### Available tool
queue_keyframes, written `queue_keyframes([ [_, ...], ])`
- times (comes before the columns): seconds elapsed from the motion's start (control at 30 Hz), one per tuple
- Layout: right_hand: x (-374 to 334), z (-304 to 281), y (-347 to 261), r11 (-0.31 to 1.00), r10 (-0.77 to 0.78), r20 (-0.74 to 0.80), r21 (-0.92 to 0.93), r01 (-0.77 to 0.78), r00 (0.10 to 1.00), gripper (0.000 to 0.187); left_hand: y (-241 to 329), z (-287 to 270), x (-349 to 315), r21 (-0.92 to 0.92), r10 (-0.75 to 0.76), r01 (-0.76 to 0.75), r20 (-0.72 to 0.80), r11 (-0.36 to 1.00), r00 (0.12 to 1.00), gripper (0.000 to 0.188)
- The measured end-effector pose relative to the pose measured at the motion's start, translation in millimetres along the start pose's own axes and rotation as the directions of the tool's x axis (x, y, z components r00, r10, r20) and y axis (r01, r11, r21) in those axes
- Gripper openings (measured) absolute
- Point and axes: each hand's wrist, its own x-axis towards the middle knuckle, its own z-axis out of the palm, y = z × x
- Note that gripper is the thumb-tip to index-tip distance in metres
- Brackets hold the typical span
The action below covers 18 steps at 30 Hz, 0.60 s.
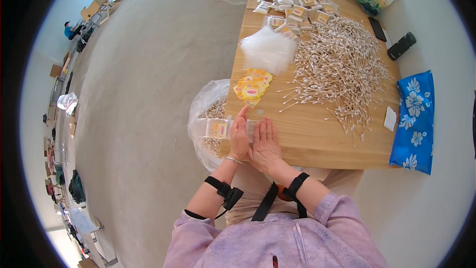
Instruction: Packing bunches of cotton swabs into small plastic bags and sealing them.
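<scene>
A clear plastic packet of cotton swabs point(216, 129) with a yellow card in it lies at the table's left edge, its left end sticking out over a bag below. My left hand point(239, 138) stands on its side across the packet, fingers stretched out and together. White swab ends point(251, 127) show in the gap between my hands. Palm down on the wood, my right hand point(266, 145) lies flat, its fingers straight beside those swabs. My left palm and the swabs beneath the hands are hidden.
Ahead lie yellow cards point(252, 89), clear empty bags point(269, 49) and filled packets point(297, 12). A large heap of loose swabs point(342, 64) covers the table's right part. A blue floral pouch point(414, 121), black bottle point(402, 45) and phone point(377, 29) line the wall. A swab-filled bag point(198, 100) stands left.
</scene>
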Motion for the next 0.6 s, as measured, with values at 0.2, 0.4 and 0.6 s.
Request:
queue_keyframes([
  [0.2, 5, 8, -6, 0.994, 0.039, 0.046, 0.098, -0.043, 0.998, 0.083, 15, -11, -5, 0.067, -0.047, 0.044, 0.045, 0.997, 0.998, 0.051],
  [0.4, 10, 9, -12, 0.987, 0.113, 0.089, 0.102, -0.122, 0.990, 0.084, 7, -16, -4, 0.046, -0.017, 0.013, 0.085, 0.999, 0.996, 0.053],
  [0.6, 7, 8, -8, 0.988, 0.084, 0.080, 0.125, -0.093, 0.993, 0.083, 7, -16, -4, -0.029, -0.011, 0.014, 0.103, 0.999, 0.995, 0.052],
])
